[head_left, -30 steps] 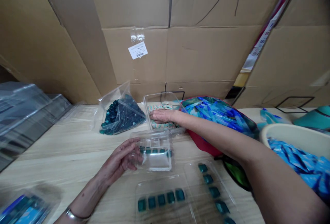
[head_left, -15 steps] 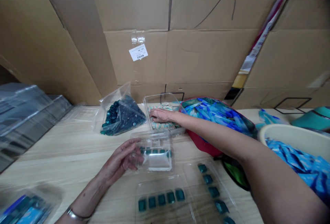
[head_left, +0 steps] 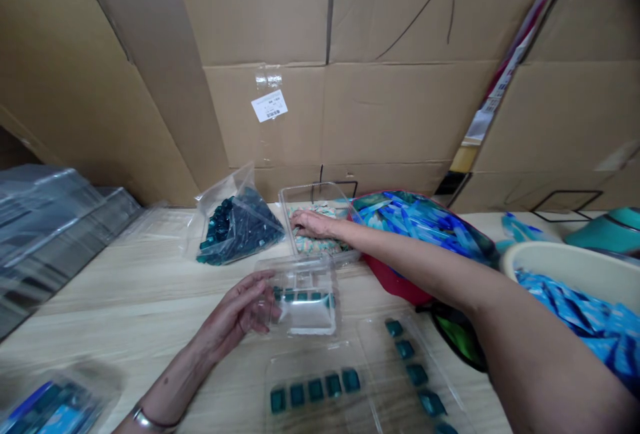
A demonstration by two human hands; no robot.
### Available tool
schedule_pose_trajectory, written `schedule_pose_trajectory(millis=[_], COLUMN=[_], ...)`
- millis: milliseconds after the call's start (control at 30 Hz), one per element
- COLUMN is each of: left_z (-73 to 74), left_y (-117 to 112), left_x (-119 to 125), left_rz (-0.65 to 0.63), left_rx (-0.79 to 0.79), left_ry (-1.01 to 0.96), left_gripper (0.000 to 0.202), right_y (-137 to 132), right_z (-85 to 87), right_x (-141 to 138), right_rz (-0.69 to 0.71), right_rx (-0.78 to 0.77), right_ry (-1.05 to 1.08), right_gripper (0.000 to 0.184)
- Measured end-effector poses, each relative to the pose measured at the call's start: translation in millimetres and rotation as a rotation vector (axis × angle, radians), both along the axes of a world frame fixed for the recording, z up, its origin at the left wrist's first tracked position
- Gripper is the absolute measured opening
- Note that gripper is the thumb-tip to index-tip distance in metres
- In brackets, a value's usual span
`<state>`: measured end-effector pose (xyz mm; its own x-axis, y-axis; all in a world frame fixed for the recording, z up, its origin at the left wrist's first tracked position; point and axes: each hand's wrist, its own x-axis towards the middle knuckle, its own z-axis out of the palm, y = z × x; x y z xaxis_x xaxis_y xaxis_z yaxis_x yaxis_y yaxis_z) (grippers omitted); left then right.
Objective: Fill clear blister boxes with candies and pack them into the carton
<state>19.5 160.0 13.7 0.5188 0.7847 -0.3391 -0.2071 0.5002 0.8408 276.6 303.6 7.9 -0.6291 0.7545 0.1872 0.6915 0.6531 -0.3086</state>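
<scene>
My left hand (head_left: 241, 312) holds the left edge of a clear plastic clamshell tray (head_left: 306, 297) lying on the wooden table; a row of several teal pieces sits in the tray's far slots. My right hand (head_left: 311, 223) reaches forward into a clear plastic tub (head_left: 315, 193) of small pale packets, fingers curled among them; what they hold is hidden. Left of the tub lies a clear bag of dark teal pieces (head_left: 235, 227).
Two more clear trays with teal pieces (head_left: 320, 384) (head_left: 413, 371) lie near me. A red basin of blue sachets (head_left: 425, 224) and a beige bowl of blue sachets (head_left: 575, 274) stand right. Stacked clear trays (head_left: 45, 221) lie left. Cardboard walls (head_left: 350, 87) close the back.
The right hand's fingers have curled and shifted slightly among the packets in the tub. The left hand stays on the tray. The view has tipped a little.
</scene>
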Motion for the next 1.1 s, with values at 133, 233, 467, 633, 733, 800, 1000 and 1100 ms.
schedule_pose_trajectory(millis=[133,233,467,633,733,800,1000,1100], left_z=[-0.7,-2.9,-4.0,-0.1,6.8,13.3,27.3,25.6], left_y=[0,1,0,-2,-6,-12,-52,-78], left_x=[0,-1,-2,-3,-1,2,10,9], left_rz=[0.004,0.005,0.028,0.050,0.068,0.084,0.151,0.225], left_rx=[-0.001,-0.004,0.020,0.099,0.131,0.148,0.266,0.281], left_ry=[-0.017,-0.054,-0.073,-0.108,-0.117,-0.115,-0.095,-0.118], left_gripper=[0.042,0.044,0.042,0.041,0.037,0.034,0.035,0.038], right_y=[3,4,-2,-45,-82,-107,-187,-222], right_z=[-0.7,-1.2,33.3,70.6,81.0,86.2,102.1,100.6], right_x=[-1,-1,8,3,-7,-16,-52,-72], right_rz=[0.006,-0.027,-0.274,-0.299,-0.289,-0.281,-0.271,-0.243], right_rx=[-0.011,-0.037,-0.203,-0.447,-0.571,-0.614,-0.517,-0.517], right_ry=[-0.101,-0.069,0.369,0.884,1.084,1.116,0.971,0.842], right_gripper=[0.017,0.016,0.016,0.031,0.037,0.041,0.034,0.029])
